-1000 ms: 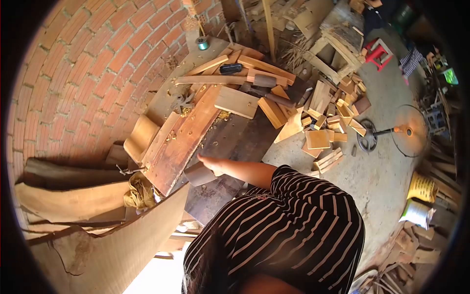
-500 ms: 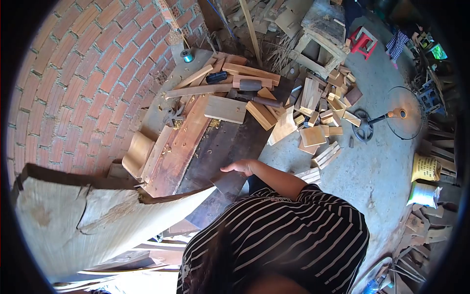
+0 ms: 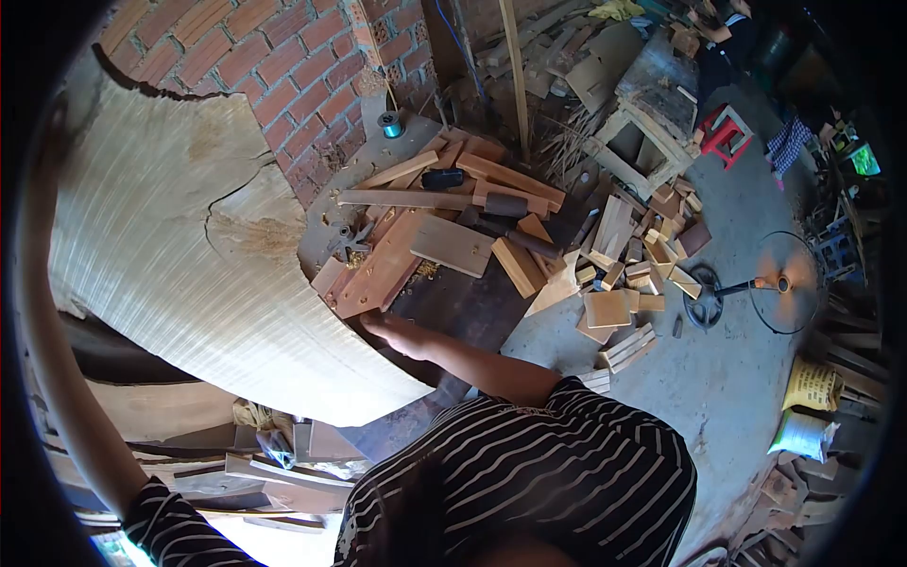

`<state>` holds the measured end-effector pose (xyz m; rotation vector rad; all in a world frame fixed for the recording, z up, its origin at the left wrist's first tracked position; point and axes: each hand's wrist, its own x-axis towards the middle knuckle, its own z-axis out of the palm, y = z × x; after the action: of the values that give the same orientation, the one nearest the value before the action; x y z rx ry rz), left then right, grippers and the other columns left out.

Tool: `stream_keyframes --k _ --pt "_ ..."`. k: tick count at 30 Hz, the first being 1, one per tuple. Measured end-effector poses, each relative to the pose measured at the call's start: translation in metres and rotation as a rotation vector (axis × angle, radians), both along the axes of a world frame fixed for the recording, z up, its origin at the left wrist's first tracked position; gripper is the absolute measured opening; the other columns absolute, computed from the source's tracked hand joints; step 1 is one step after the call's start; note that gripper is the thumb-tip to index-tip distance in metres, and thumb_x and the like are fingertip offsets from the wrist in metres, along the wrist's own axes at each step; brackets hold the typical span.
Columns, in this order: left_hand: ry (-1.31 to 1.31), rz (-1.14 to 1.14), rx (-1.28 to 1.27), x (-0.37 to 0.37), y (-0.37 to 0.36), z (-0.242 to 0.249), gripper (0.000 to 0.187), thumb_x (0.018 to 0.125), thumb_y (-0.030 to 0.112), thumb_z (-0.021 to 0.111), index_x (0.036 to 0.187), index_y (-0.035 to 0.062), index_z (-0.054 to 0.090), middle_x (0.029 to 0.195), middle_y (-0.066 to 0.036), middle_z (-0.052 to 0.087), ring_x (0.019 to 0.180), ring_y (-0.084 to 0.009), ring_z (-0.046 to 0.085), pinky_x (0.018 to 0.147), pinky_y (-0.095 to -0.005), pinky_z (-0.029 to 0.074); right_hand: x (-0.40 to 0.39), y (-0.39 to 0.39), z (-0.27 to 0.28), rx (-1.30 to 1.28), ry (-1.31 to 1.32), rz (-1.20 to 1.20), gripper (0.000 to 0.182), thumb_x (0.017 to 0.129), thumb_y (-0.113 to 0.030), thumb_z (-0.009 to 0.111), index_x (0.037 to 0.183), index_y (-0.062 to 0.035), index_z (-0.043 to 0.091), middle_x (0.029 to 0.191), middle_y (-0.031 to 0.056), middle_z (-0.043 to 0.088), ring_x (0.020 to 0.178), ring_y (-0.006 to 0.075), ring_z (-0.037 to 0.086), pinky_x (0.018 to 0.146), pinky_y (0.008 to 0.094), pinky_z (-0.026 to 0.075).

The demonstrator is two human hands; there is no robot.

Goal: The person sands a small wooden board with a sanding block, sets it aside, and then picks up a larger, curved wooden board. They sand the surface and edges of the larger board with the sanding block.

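A large pale wooden slab with a dark crack and a rough, dark edge fills the left side and is raised and tilted over the workbench. My left hand is in shadow at the slab's far left edge, its fingers hard to make out. Beside the slab's lower right edge, above the bench, my right hand has its fingers stretched out; whether it touches the slab is unclear.
Wooden blocks, planks and a spool lie on the bench by a brick wall. Cut wood pieces and a fan are on the floor at right. More boards lie at lower left.
The slab has risen and turned, now covering more of the wall and the bench's left end. My left arm has come into view. My right hand has shifted left to the slab's edge.
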<state>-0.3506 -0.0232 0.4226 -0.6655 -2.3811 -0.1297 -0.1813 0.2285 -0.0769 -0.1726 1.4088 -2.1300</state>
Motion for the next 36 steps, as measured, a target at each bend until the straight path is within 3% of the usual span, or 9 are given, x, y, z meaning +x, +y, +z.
stream_keyframes --k 1,7,12,16,19,25,29,31,36 --pt "0.029 -0.262 0.173 -0.063 -0.059 -0.007 0.040 0.097 0.030 0.046 0.126 0.0037 0.054 0.122 -0.014 0.058 0.112 -0.0245 0.056 0.097 -0.0347 0.040 0.002 0.000 0.017 -0.112 0.183 -0.010 0.061 0.090 -0.057 0.047 0.119 -0.0038 0.055 0.109 0.0094 0.061 0.095 0.0163 0.054 0.084 0.0323 0.043" --pt "0.307 0.280 -0.197 -0.014 0.008 -0.027 0.046 0.096 0.034 0.047 0.133 0.0071 0.049 0.130 -0.013 0.054 0.120 -0.0233 0.050 0.103 -0.0358 0.035 -0.006 0.006 0.049 -0.213 0.433 -0.084 0.062 0.075 -0.043 0.075 0.114 0.0011 0.057 0.103 0.0109 0.064 0.096 0.0181 0.058 0.086 0.0335 0.044" --pt "0.434 0.168 0.300 0.077 0.053 -0.094 0.055 0.091 0.048 0.051 0.132 0.0112 0.050 0.136 -0.011 0.048 0.128 -0.0263 0.043 0.106 -0.0410 0.033 -0.013 0.016 0.075 0.025 0.454 0.004 0.040 0.070 -0.017 0.079 0.101 0.0012 0.063 0.090 0.0077 0.068 0.082 0.0142 0.062 0.076 0.0292 0.048" --pt "0.291 0.237 1.025 0.153 0.021 -0.265 0.051 0.095 0.037 0.049 0.131 0.0007 0.045 0.133 -0.015 0.046 0.126 -0.0266 0.042 0.104 -0.0388 0.034 -0.021 0.020 0.060 -0.090 0.281 0.016 0.029 0.073 -0.007 0.074 0.098 0.0001 0.063 0.092 0.0056 0.067 0.084 0.0126 0.061 0.076 0.0287 0.048" --pt "-0.252 0.967 1.254 0.235 -0.022 -0.499 0.042 0.097 0.028 0.044 0.127 -0.0023 0.046 0.129 -0.019 0.048 0.121 -0.0303 0.046 0.101 -0.0364 0.036 -0.026 0.024 0.039 -0.192 0.122 0.026 0.033 0.070 0.000 0.071 0.102 -0.0008 0.062 0.096 0.0053 0.066 0.089 0.0137 0.060 0.081 0.0297 0.047" --pt "-0.852 1.897 1.314 0.411 0.065 -0.674 0.070 0.089 0.049 0.051 0.135 0.0006 0.029 0.133 -0.024 0.038 0.120 -0.0395 0.042 0.098 -0.0466 0.037 -0.040 0.020 -0.001 -0.148 -0.085 -0.014 0.045 0.067 0.003 0.069 0.110 0.0000 0.057 0.103 0.0087 0.063 0.095 0.0185 0.059 0.085 0.0319 0.045" --pt "-0.837 1.982 1.941 0.427 0.126 -0.640 0.081 0.088 0.056 0.051 0.138 0.0011 0.019 0.137 -0.022 0.036 0.116 -0.0389 0.047 0.091 -0.0477 0.043 -0.051 0.011 -0.029 -0.050 -0.214 -0.001 0.050 0.069 0.000 0.070 0.116 -0.0019 0.053 0.103 0.0085 0.060 0.100 0.0202 0.057 0.087 0.0366 0.047" --pt "-0.405 1.812 2.290 0.431 0.139 -0.653 0.074 0.092 0.054 0.043 0.135 -0.0033 0.027 0.135 -0.024 0.040 0.117 -0.0374 0.047 0.092 -0.0434 0.043 -0.052 0.005 -0.052 -0.062 -0.241 0.018 0.047 0.071 0.000 0.069 0.115 -0.0018 0.053 0.104 0.0091 0.060 0.101 0.0215 0.056 0.089 0.0381 0.047" --pt "-0.476 1.704 2.011 0.451 0.143 -0.691 0.066 0.098 0.049 0.028 0.126 -0.0099 0.039 0.125 -0.027 0.049 0.112 -0.0370 0.052 0.093 -0.0405 0.043 -0.059 0.003 -0.104 0.016 -0.384 0.010 0.053 0.068 -0.001 0.072 0.117 -0.0005 0.052 0.113 0.0107 0.058 0.109 0.0247 0.053 0.096 0.0382 0.040"
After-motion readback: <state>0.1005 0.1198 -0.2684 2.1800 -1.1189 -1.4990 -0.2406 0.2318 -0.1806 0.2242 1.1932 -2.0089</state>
